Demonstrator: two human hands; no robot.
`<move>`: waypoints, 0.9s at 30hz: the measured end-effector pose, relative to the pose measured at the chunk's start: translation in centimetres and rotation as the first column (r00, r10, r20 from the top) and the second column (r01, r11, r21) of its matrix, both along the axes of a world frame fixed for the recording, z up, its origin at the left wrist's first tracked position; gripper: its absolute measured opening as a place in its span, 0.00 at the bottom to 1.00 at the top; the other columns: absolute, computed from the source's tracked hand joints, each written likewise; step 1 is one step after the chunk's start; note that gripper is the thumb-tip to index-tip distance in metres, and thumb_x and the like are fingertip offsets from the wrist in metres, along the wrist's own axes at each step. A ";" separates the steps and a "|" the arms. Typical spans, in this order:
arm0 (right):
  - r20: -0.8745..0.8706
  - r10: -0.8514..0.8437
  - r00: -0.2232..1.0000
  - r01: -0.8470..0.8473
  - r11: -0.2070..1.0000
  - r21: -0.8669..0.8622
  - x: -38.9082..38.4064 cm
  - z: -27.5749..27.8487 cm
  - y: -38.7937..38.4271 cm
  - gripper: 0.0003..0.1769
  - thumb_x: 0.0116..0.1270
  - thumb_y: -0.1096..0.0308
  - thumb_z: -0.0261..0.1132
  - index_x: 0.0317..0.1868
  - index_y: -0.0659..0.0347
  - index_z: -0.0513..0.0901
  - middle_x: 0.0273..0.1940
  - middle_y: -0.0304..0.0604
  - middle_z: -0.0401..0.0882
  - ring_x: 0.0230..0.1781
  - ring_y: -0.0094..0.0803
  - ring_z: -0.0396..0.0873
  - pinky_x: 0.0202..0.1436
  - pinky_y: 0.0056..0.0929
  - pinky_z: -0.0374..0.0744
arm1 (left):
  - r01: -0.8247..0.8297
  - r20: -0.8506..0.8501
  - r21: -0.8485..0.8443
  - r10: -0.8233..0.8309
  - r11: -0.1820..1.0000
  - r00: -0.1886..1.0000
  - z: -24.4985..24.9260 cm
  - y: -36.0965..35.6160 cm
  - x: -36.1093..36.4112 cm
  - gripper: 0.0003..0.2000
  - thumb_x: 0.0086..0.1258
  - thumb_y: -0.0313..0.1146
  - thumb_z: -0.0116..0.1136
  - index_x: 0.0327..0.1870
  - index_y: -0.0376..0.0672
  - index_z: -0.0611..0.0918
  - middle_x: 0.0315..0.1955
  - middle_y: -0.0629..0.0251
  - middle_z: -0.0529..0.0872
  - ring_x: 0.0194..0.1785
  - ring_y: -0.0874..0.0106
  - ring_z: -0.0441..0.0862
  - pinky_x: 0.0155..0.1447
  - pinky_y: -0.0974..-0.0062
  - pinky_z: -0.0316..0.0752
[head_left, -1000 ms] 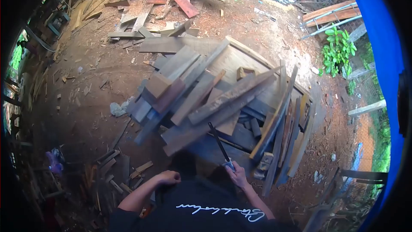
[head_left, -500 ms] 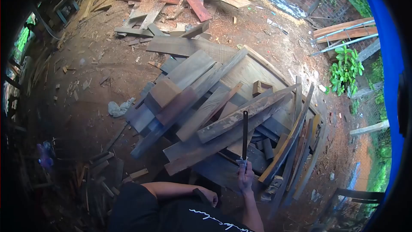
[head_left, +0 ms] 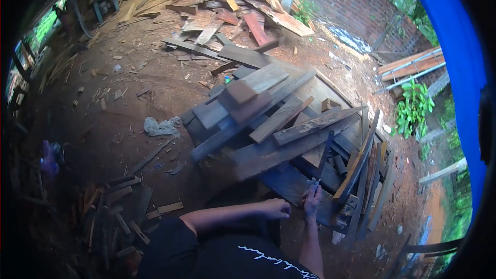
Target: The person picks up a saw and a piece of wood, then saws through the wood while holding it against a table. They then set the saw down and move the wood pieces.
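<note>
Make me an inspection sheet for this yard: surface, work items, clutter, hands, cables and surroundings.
Surface: bare dirt ground, strewn with wood bits.
Work items: long dark tool, purpose unclear; loosely piled boards lying at mixed angles.
Clutter: crumpled whitish plastic left of the pile; wood scraps nearer the person.
Hands: right hand grips the tool's lower end; left hand loosely curled, no object visible in it.
Cables: none identifiable; the dark upper-left is unclear.
Surroundings: brick wall, blue sheet, leafy plant.
</note>
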State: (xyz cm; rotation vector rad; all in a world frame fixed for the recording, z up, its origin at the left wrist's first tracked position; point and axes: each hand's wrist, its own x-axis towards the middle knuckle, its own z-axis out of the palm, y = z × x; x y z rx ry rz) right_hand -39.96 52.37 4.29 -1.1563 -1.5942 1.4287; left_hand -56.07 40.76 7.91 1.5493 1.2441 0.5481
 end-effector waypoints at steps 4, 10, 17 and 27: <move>-0.061 -0.071 0.996 0.070 0.997 -0.022 0.0 -0.2 -0.4 0.14 0.77 0.53 0.48 0.44 0.55 0.71 0.20 0.30 0.67 0.12 0.13 0.62 0.12 0.15 0.62 | -0.061 0.044 0.032 0.059 0.998 0.997 3.5 -1.9 -2.8 0.15 0.67 0.39 0.58 0.48 0.39 0.81 0.45 0.52 0.84 0.51 0.58 0.81 0.57 0.62 0.74; -0.100 -0.259 0.961 0.255 0.966 -0.048 -1.0 0.0 -0.7 0.16 0.76 0.51 0.47 0.46 0.55 0.71 0.20 0.32 0.67 0.10 0.16 0.63 0.10 0.17 0.65 | -0.170 0.021 0.119 0.169 0.978 0.985 4.3 -5.9 -7.0 0.15 0.66 0.41 0.58 0.47 0.41 0.81 0.40 0.54 0.83 0.48 0.58 0.81 0.54 0.63 0.75; -0.129 -0.298 0.946 0.297 0.954 -0.028 -1.1 -0.5 -1.0 0.15 0.75 0.51 0.49 0.44 0.53 0.70 0.19 0.31 0.67 0.11 0.15 0.62 0.10 0.18 0.65 | -0.196 -0.044 0.179 0.207 0.964 0.977 3.0 -6.1 -10.7 0.12 0.66 0.38 0.59 0.46 0.42 0.81 0.39 0.57 0.80 0.45 0.63 0.79 0.51 0.66 0.75; -0.148 -0.348 0.926 0.350 0.937 -0.015 -0.9 -0.8 -1.0 0.17 0.75 0.49 0.51 0.41 0.54 0.71 0.19 0.33 0.70 0.10 0.16 0.65 0.10 0.18 0.67 | -0.269 -0.182 0.503 0.405 0.821 0.896 5.2 4.0 -10.1 0.17 0.63 0.38 0.62 0.51 0.44 0.77 0.48 0.56 0.74 0.55 0.57 0.72 0.60 0.61 0.68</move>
